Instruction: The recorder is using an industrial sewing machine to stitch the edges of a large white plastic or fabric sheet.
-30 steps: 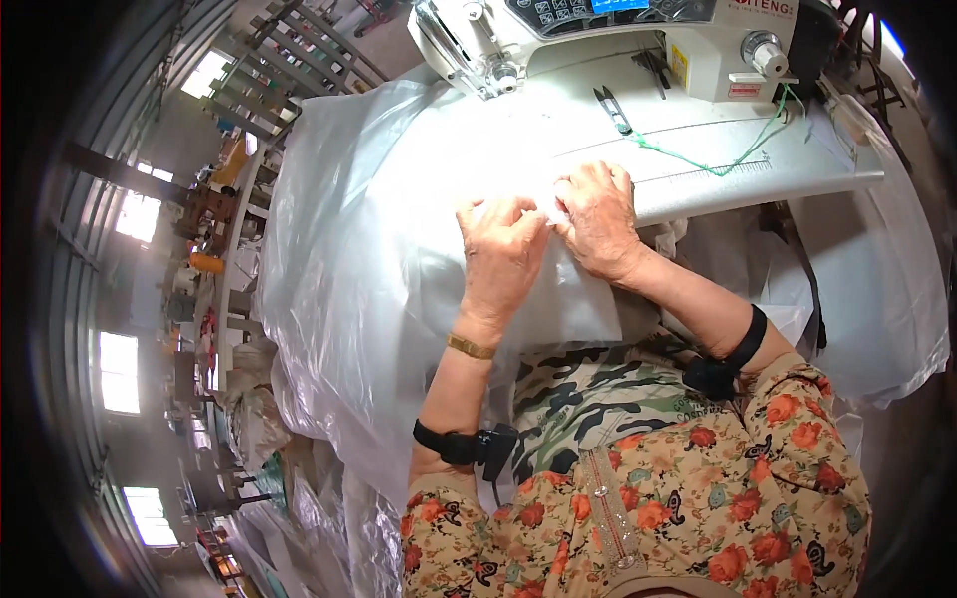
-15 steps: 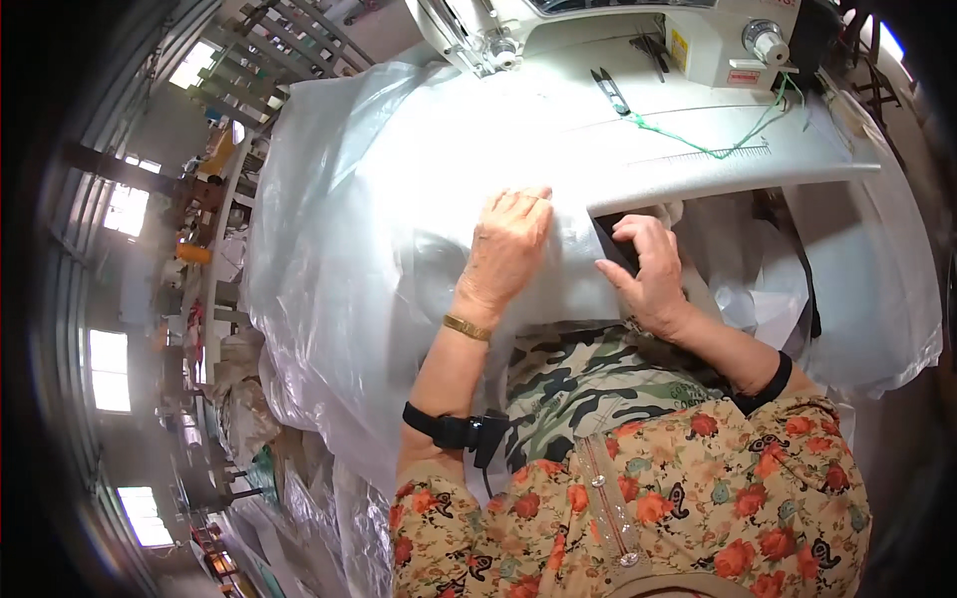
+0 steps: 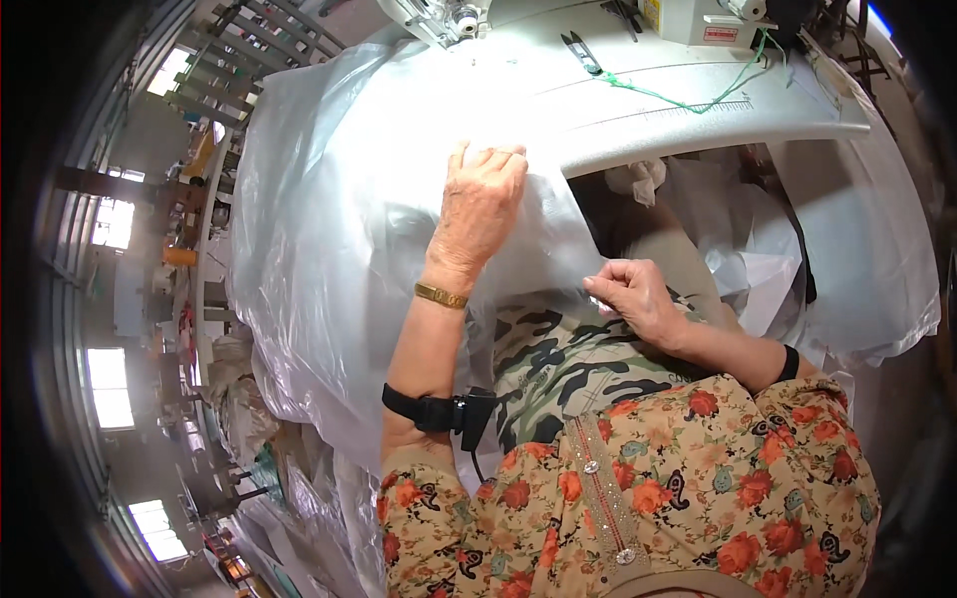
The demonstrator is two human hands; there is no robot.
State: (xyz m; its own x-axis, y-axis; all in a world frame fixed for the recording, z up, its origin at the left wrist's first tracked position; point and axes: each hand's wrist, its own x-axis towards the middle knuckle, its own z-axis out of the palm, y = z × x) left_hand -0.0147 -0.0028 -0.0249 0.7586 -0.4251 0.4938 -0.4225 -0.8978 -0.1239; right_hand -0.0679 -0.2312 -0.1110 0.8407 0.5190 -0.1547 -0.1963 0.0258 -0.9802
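A large sheet of thin translucent plastic film [image 3: 339, 209] drapes over the white sewing table [image 3: 698, 110] and down to the left. My left hand [image 3: 480, 204] lies flat on the film near the table's front edge, fingers spread and pressing it down. My right hand [image 3: 628, 294] is lower, over my lap, with fingers pinched on the edge of the same film. A gold bracelet sits on my left wrist, and a black strap wraps each forearm.
A sewing machine [image 3: 698, 15] stands at the back of the table, with small thread snips [image 3: 580, 52] and a loose green thread [image 3: 688, 100] in front of it. More white film hangs on the right [image 3: 867, 249]. Workshop shelves and windows lie far left.
My right hand has come off the table top and dropped toward my lap, pulling the film's edge with it. My left hand stayed pressed on the film.
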